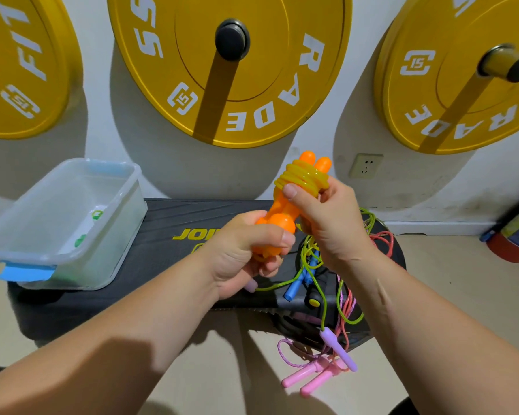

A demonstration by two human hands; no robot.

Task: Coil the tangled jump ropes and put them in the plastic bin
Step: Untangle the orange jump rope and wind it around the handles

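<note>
Behind the black step platform (pixel 168 217), yellow weight plates (pixel 162 85) hang on the wall. The clear plastic bin (pixel 27 256) sits open on the platform's left end. Above the platform's middle, your left grip (pixel 246 250) is closed round the lower ends of the orange jump rope's (pixel 282 205) two handles. Your right grip (pixel 327 223) pinches the yellowish cord windings (pixel 304 179) near the handles' upper ends, thumb on top. Those windings look unsecured to me: ease the pinch on the way to the bin and the springy cord could unwind. The other tangled ropes (pixel 312 265) lie on the platform's right end, just under your right wrist. A green strand runs past the platform's front edge to a purple handle (pixel 339 351), so a careless sweep could snag it and drag the heap off the platform.
</note>
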